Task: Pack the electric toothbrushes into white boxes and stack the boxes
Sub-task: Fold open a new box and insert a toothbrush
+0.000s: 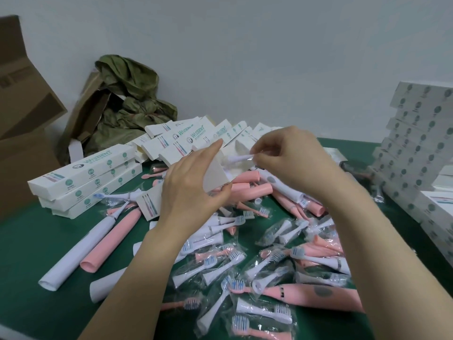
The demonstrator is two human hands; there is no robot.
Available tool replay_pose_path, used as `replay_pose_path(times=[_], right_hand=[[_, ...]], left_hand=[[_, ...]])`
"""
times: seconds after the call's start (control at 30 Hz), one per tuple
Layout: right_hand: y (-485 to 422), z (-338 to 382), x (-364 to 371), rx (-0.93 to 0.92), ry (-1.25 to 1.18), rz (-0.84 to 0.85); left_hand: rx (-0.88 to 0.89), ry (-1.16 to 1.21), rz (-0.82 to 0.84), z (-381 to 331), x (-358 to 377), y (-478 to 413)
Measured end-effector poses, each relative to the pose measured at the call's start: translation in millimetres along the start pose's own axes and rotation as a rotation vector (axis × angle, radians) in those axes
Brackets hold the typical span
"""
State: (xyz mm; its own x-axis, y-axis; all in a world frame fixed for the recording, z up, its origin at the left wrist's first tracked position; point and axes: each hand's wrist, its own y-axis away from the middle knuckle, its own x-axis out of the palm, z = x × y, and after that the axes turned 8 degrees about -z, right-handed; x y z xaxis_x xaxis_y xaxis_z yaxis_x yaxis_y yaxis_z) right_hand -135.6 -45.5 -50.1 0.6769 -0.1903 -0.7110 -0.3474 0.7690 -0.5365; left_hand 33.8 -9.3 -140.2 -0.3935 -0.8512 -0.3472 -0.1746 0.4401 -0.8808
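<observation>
— Green counter (24, 246), heaped with toothbrushes (242, 187) below both hands. What's held?
— Left hand (188, 190) grips an open white box (215, 177); right hand (289, 158) pinches what looks like a wrapped brush head (241, 157) at its mouth. Stacked boxes (416, 133) stand right of the right hand.

Soft, even indoor light, hardly any shadows. Bit of glare on the plastic wrappers (269, 235). The wide-angle lens bends the edges, and the stacked boxes (416, 133) look kinda blurry.
</observation>
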Motion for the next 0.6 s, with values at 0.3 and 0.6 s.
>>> replay_pose_path(times=[0.3,0.6], right_hand=[[1.5,10.6,25.3,-0.058,-0.090,-0.077],[8.9,10.3,55.9,-0.074,-0.231,-0.120]], left_hand=[[0.033,0.033,-0.025,-8.9,0.8,0.2],[0.002,0.047,-0.013,-10.8,0.5,-0.7]])
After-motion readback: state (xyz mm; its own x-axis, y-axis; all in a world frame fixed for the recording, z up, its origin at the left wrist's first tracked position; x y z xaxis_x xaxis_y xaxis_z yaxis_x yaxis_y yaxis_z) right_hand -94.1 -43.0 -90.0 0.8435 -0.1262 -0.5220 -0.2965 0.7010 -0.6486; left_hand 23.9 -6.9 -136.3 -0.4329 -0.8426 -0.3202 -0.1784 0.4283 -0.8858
